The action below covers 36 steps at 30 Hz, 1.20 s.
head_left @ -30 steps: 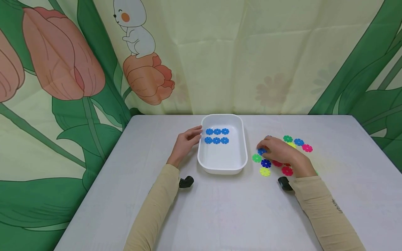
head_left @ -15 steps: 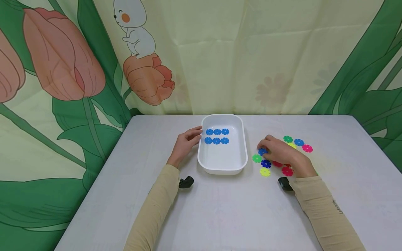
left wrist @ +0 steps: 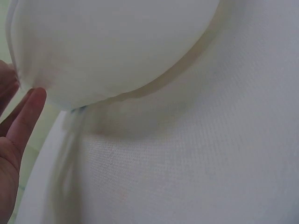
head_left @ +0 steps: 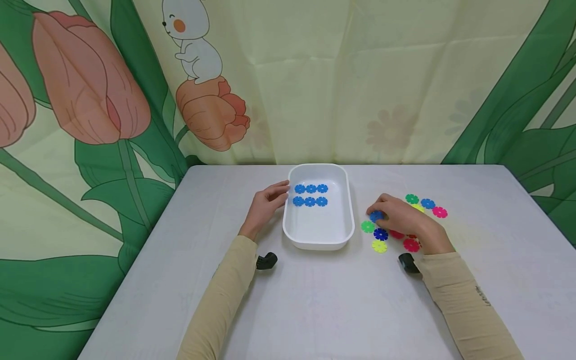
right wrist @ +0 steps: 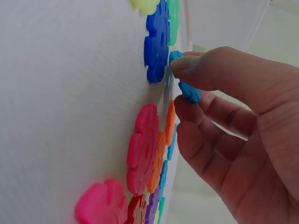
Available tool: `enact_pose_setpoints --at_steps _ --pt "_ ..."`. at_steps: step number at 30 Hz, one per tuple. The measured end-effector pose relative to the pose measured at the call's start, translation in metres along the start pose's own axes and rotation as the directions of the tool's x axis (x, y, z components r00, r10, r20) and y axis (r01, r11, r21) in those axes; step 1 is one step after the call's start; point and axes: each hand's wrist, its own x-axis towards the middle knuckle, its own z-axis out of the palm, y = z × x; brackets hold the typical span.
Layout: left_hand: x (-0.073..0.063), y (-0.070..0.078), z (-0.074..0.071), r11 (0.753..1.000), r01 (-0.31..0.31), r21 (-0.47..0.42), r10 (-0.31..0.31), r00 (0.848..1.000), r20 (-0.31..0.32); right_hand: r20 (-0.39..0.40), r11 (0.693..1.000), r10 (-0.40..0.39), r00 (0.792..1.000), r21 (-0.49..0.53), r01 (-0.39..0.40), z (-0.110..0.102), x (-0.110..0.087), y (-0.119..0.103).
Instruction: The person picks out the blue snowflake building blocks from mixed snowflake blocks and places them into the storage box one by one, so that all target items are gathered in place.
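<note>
My right hand point(head_left: 398, 215) pinches a light-blue flower-shaped plastic disc point(right wrist: 190, 91) between thumb and fingertips, tilted and apart from the tabletop in the right wrist view. Around and under that hand lie more notched discs: a dark-blue disc point(head_left: 380, 234), a green disc point(head_left: 367, 227), a yellow disc point(head_left: 379, 246) and a red disc point(head_left: 411, 245). My left hand point(head_left: 265, 207) rests its extended fingers against the left side of a white tray point(head_left: 318, 235). Inside the tray, two rows of blue discs point(head_left: 310, 189) are joined edge to edge or nearly so. The right palm hides some loose discs.
Behind the right hand lie another blue disc point(head_left: 428, 204), a pink disc point(head_left: 440, 212) and a second green disc point(head_left: 411, 199). A white cloth covers the table point(head_left: 324, 310). A printed curtain point(head_left: 360, 90) hangs at its far edge.
The right hand has lifted the blue disc slightly and turned it a little in its fingertips. My left hand and the tray stay in place.
</note>
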Motion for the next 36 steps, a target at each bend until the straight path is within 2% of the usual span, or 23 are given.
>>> enact_pose_setpoints --at_steps 9,28,36 --pt "0.0023 -0.0029 -0.0012 1.000 -0.021 -0.010 0.021 1.000 0.009 -0.003 0.999 -0.038 0.999 -0.038 0.037 -0.0028 0.0016 0.0006" --pt "0.0018 -0.0034 -0.0009 1.000 -0.012 -0.015 0.013 1.000 0.012 -0.032 0.995 -0.017 0.999 -0.094 0.013 -0.0036 0.0025 -0.0023" --pt "0.0006 -0.0021 -0.0018 1.000 -0.017 -0.019 0.017 1.000 0.016 -0.081 0.996 0.053 0.995 -0.074 -0.059 -0.0061 0.0011 -0.0076"
